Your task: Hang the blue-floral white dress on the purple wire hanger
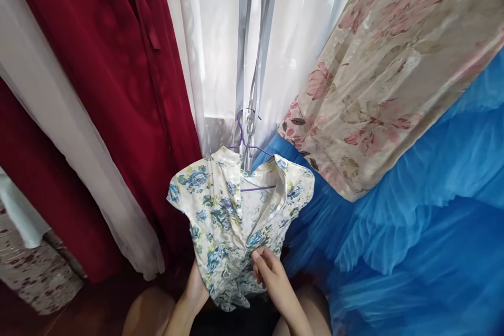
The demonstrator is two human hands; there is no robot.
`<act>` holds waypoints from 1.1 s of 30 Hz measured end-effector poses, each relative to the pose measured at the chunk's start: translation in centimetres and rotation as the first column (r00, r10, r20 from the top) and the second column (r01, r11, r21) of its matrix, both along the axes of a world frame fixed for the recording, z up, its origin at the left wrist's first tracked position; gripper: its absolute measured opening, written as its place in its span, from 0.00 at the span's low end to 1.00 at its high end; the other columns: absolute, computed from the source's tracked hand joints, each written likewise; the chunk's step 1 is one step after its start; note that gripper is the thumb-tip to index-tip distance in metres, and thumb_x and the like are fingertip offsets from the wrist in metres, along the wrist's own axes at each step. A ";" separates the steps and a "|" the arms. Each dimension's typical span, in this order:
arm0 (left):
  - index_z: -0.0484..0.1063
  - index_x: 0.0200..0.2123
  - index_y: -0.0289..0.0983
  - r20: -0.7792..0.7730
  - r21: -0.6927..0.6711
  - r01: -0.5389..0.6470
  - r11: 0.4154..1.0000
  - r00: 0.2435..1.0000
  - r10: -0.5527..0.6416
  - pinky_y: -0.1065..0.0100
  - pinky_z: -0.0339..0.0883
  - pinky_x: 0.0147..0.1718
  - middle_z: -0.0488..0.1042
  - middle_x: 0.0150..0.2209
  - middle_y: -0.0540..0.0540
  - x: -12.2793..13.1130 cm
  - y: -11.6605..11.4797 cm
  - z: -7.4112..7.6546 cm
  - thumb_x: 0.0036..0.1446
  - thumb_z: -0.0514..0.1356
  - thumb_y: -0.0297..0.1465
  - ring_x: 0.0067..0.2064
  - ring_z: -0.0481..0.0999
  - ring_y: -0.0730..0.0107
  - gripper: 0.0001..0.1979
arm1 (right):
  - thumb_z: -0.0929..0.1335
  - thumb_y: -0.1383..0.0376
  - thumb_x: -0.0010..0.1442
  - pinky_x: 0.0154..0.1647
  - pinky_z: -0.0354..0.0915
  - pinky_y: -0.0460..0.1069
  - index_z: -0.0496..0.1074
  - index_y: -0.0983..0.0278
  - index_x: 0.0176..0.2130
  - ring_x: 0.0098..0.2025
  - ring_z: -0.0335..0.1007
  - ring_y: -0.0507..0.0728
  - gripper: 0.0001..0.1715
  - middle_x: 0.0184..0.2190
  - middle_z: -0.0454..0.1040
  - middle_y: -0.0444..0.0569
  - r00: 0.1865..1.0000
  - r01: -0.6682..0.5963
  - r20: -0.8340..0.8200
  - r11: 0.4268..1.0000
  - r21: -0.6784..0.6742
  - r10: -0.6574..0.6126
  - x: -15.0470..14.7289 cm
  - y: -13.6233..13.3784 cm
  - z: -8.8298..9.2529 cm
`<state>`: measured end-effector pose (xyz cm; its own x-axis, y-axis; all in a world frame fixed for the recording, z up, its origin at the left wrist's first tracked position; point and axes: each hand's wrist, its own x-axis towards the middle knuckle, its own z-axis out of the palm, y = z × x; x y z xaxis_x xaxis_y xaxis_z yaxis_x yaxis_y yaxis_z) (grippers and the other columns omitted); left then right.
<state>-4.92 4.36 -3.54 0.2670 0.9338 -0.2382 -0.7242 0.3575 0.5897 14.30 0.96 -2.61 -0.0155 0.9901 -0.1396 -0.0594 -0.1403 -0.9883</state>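
Note:
A small cream dress with blue flowers [220, 210] hangs on a purple wire hanger [246, 142] among long garments. My left hand [196, 287] grips the dress's lower left side from behind, with the fingers hidden in the cloth. My right hand [271, 273] pinches the front of the dress near its waist, thumb on top and fingers curled. The hanger's hook catches on grey ribbons [252, 63] that come down from above.
A dark red gown [118, 89] and a white sheer gown [63, 136] hang at the left. White satin [212, 37] hangs behind. At the right are a beige dress with pink flowers [386, 73] and a blue tulle skirt [425, 231]. My knees show at the bottom.

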 end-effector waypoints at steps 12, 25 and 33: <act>0.74 0.49 0.40 -0.625 0.200 -0.360 0.911 0.669 0.402 0.52 0.60 0.61 0.77 0.52 0.40 -1.3 -0.1 -3.6 0.53 0.68 0.45 0.61 0.69 0.44 0.24 | 0.70 0.45 0.58 0.22 0.42 0.46 0.58 0.60 0.24 0.19 0.42 0.48 0.28 0.15 0.51 0.34 0.991 0.130 -0.043 0.990 0.061 -0.127 -1.7 2.1 -0.1; 0.68 0.36 0.41 -0.777 0.581 0.173 0.796 0.411 0.477 0.63 0.69 0.41 0.74 0.35 0.45 7.2 -2.2 -0.5 0.61 0.54 0.28 0.40 0.76 0.60 0.04 | 0.73 0.49 0.57 0.17 0.44 0.45 0.68 0.64 0.23 0.13 0.51 0.47 0.24 0.11 0.66 0.40 0.990 -0.061 -0.131 0.996 -0.059 0.053 0.0 -0.3 2.0; 0.67 0.31 0.39 -0.910 0.384 0.585 0.714 0.109 0.400 0.66 0.64 0.36 0.73 0.33 0.46 4.7 -0.7 3.2 0.53 0.56 0.20 0.35 0.75 0.62 0.08 | 0.75 0.57 0.51 0.16 0.42 0.45 0.72 0.66 0.20 0.13 0.47 0.46 0.19 0.08 0.60 0.38 0.958 0.119 -0.277 0.979 0.168 -0.069 0.7 9.3 14.2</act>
